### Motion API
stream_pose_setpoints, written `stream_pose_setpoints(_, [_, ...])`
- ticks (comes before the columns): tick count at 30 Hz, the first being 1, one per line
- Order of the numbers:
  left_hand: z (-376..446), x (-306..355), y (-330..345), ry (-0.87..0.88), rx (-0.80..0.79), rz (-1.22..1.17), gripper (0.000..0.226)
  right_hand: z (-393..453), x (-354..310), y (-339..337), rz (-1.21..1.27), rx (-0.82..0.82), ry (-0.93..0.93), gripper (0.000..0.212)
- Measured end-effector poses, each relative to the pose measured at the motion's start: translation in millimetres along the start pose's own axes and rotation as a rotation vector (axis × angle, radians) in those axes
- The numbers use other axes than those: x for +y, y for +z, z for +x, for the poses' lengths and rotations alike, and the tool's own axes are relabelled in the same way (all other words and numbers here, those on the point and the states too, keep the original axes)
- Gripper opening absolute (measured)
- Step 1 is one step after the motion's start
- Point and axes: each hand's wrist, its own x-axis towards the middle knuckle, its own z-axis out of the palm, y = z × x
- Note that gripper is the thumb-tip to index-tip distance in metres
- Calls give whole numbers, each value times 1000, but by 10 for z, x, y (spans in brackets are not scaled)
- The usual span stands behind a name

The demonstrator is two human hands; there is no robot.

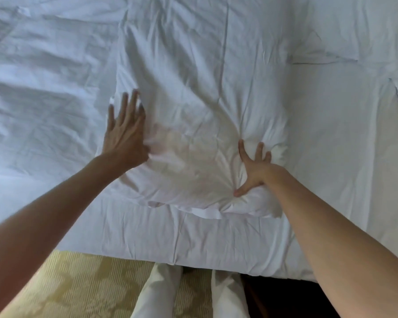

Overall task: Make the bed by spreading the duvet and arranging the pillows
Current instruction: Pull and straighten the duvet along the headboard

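Observation:
A white pillow (193,106) lies lengthwise on the bed, running away from me at the centre of the view. My left hand (125,131) presses flat against the pillow's left side with straight fingers. My right hand (253,168) pushes into the pillow's near right corner with spread fingers, denting the fabric. A crumpled white duvet (44,76) lies to the left of the pillow. The pillow's open case end (207,213) shows at the near edge.
The white sheet (331,145) covers the mattress to the right of the pillow. A second pillow's corner (354,31) sits at the far right. The bed's near edge (193,255) runs across the bottom, with patterned yellow carpet (74,288) below.

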Motion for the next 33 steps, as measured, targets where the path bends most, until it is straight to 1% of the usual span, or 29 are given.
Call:
stream_pose_setpoints(2, [69,146,-134,185,107,115,109,56,-19,60,1,31,-14,166])
stream_pose_setpoints(3, [96,203,-152,259,130,147,109,74,-21,89,0,45,-22,168])
stream_pose_setpoints(4, [119,237,-136,309,95,163,111,82,-22,112,7,58,-26,168])
stream_pose_setpoints(5, [134,233,-73,321,4,154,114,76,-26,130,19,73,-25,167])
stream_pose_setpoints(6, [143,198,8,281,-128,131,119,69,-27,147,25,85,-23,166])
stream_pose_setpoints(7, [143,130,96,202,-255,112,124,62,-23,163,22,97,-27,164])
stream_pose_setpoints(9, [143,-53,258,26,-437,85,134,82,16,181,12,113,-63,162])
stream_pose_setpoints(11, [135,-168,375,-92,-553,59,145,122,68,150,4,104,-98,160])
stream_pose_setpoints(13, [157,-172,461,-122,-599,72,153,170,83,84,-7,67,-101,160])
stream_pose_setpoints(17, [266,-62,629,-159,-609,117,159,260,2,61,24,31,-84,161])
stream_pose_setpoints(21, [333,-31,830,-188,-613,169,160,374,-58,250,-26,118,-29,164])
stream_pose_setpoints(23, [305,-109,905,-156,-588,170,158,452,-66,328,-41,177,-25,166])
stream_pose_setpoints(27, [187,-330,1104,-64,-450,113,153,606,-57,393,-35,228,-37,166])
stream_pose_setpoints(31, [180,-368,1198,-37,-401,118,149,593,-56,410,-37,225,-47,165])
stream_pose_setpoints(33, [204,-336,1120,-30,-408,157,148,515,-67,304,-57,173,-38,163])
